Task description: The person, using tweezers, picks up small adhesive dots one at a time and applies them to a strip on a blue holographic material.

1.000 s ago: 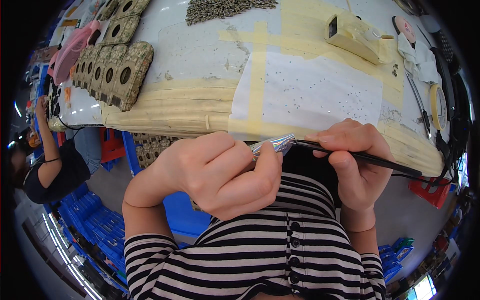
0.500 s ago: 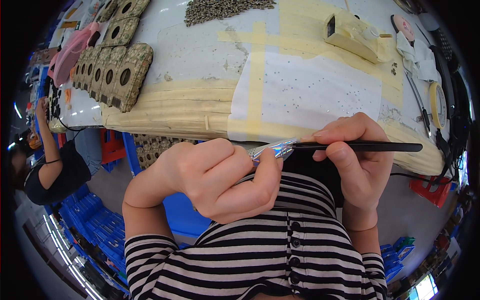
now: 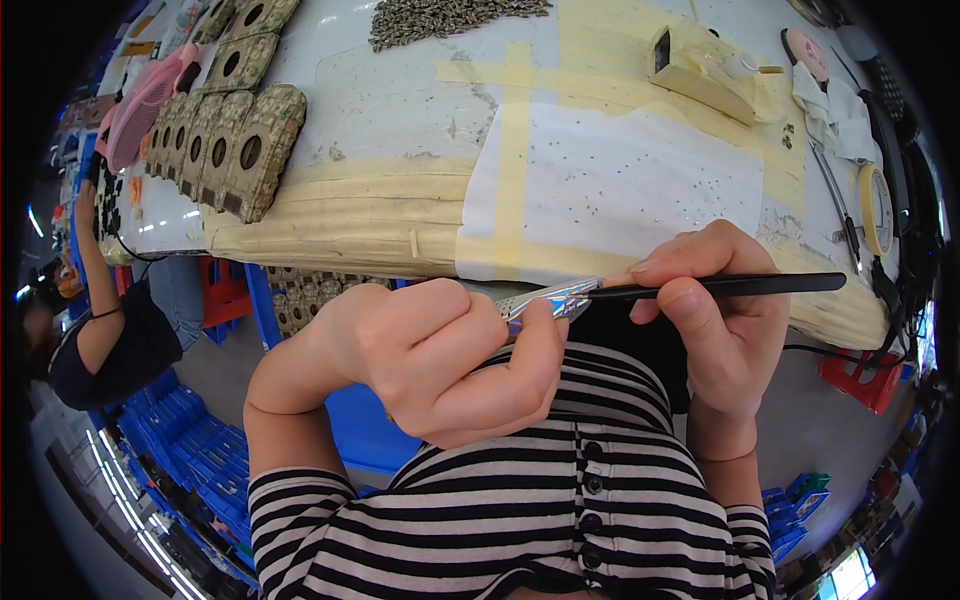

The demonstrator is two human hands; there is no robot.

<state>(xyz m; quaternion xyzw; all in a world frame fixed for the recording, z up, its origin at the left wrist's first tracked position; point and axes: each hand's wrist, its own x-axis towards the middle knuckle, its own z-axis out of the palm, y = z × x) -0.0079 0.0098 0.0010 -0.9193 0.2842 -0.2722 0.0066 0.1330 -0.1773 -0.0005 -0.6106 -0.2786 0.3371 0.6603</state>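
Observation:
In front of my chest, my left hand is closed with its fingers curled round a small shiny silver piece with rainbow reflections. Most of that piece is hidden by the fingers, so its kind is unclear. My right hand pinches a slim black pointed tool between thumb and fingers, held nearly level. Its narrow tip points left and meets the silver piece, though contact is hard to make out. Beyond both hands, a white sheet on the table carries many tiny glinting bits.
Camouflage-patterned pieces with round holes lie at left beside a pink fan. A heap of small metal parts sits at the far side. A taped box and tape roll are at right. Another person works at left.
My right hand and the black tool have shifted very slightly, and the tool's tip sits a little further right. My left hand keeps its grip. The other person's raised arm moved a little.

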